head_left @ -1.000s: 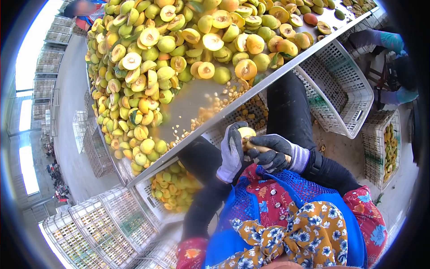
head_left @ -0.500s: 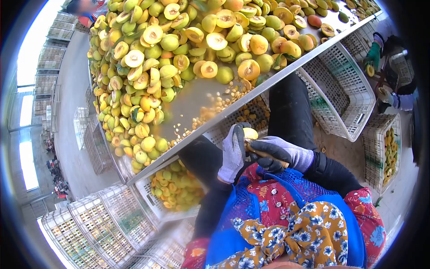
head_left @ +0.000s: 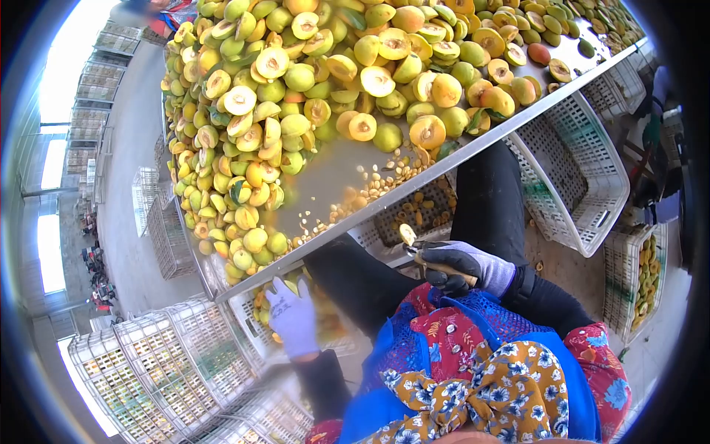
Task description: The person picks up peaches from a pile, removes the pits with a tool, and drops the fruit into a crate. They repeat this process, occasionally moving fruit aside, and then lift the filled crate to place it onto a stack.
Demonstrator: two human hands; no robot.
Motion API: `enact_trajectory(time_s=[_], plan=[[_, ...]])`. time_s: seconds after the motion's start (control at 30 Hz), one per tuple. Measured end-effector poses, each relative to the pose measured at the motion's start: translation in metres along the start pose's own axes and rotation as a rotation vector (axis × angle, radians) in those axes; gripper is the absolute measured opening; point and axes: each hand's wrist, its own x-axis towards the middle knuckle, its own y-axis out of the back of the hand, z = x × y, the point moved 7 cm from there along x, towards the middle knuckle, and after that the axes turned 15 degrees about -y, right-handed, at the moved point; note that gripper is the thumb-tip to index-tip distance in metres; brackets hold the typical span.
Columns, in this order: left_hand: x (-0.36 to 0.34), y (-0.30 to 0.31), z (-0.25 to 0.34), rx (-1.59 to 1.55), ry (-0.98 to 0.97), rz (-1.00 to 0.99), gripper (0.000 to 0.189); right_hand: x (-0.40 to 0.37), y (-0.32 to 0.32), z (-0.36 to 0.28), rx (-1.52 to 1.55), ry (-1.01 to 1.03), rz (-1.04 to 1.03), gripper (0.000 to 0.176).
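My right hand (head_left: 462,265), in a lavender glove with dark coated fingers, is closed round the wooden handle (head_left: 452,274) of a small pitting tool. At the tool's tip, above my fingers, is a small pale yellow piece of fruit (head_left: 407,234). My left hand (head_left: 293,314), gloved the same way, is stretched out at lower left with fingers apart, over a white crate of halved fruit (head_left: 248,314). Part of that crate is hidden behind the hand. In front, a metal table (head_left: 307,181) carries a heap of halved yellow-green stone fruit (head_left: 296,78).
Loose cream-coloured pits (head_left: 381,177) lie along the table's raised metal edge (head_left: 473,150). Below it, a crate (head_left: 414,214) holds pits. At right stand a white crate (head_left: 551,200) and another with fruit (head_left: 645,277). Stacked crates (head_left: 166,362) fill the lower left. A person (head_left: 151,15) is at upper left.
My left hand has left the fruit at my right hand and moved left and down to the crate, opening. My right hand still grips the tool. The view has shifted slightly.
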Motion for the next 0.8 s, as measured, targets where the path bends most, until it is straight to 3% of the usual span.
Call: enact_trajectory(time_s=[0.03, 0.07, 0.13, 0.2, 0.33, 0.37, 0.43, 0.53, 0.6, 0.63, 0.7, 0.73, 0.8], plan=[[0.004, 0.01, 0.004, 0.079, -0.022, 0.089, 0.047, 0.0, 0.001, -0.001, 0.033, -0.018, -0.02, 0.028], [0.017, 0.003, 0.005, -0.055, -0.007, -0.021, 0.054, -0.001, -0.001, -0.002, 0.067, -0.038, -0.04, 0.029], [0.061, 0.02, 0.047, -0.156, -0.079, 0.043, 0.054, 0.0, -0.005, -0.009, -0.007, -0.018, 0.022, 0.031], [0.116, 0.021, 0.094, -0.172, -0.268, 0.284, 0.05, -0.005, -0.006, -0.015, -0.197, 0.089, 0.118, 0.034], [0.206, -0.013, 0.176, -0.401, -0.511, 0.097, 0.06, -0.028, -0.02, -0.025, -0.493, 0.216, 0.317, 0.039], [0.22, -0.043, 0.184, -0.427, -0.611, 0.152, 0.059, -0.032, -0.021, -0.027, -0.571, 0.244, 0.37, 0.039], [0.219, -0.044, 0.187, -0.557, -0.668, 0.17, 0.054, -0.033, -0.009, -0.03, -0.592, 0.324, 0.469, 0.04], [0.195, -0.055, 0.168, -0.822, -0.535, 0.154, 0.046, -0.042, -0.01, -0.044, -0.717, 0.501, 0.64, 0.033], [0.167, -0.072, 0.152, -1.303, -0.293, -0.058, 0.04, -0.051, -0.029, -0.062, -0.961, 0.638, 0.737, 0.028], [0.139, -0.047, 0.158, -1.578, -0.17, -0.186, 0.04, -0.054, -0.042, -0.069, -1.085, 0.707, 0.781, 0.025], [0.112, -0.049, 0.153, -1.698, -0.093, -0.241, 0.041, -0.046, -0.053, -0.074, -1.164, 0.715, 0.879, 0.023], [0.1, -0.051, 0.153, -1.763, -0.092, -0.363, 0.04, -0.042, -0.06, -0.074, -1.269, 0.779, 0.923, 0.023], [0.086, -0.059, 0.15, -1.714, -0.267, -0.157, 0.039, -0.035, -0.074, -0.074, -1.462, 0.812, 0.992, 0.029]])
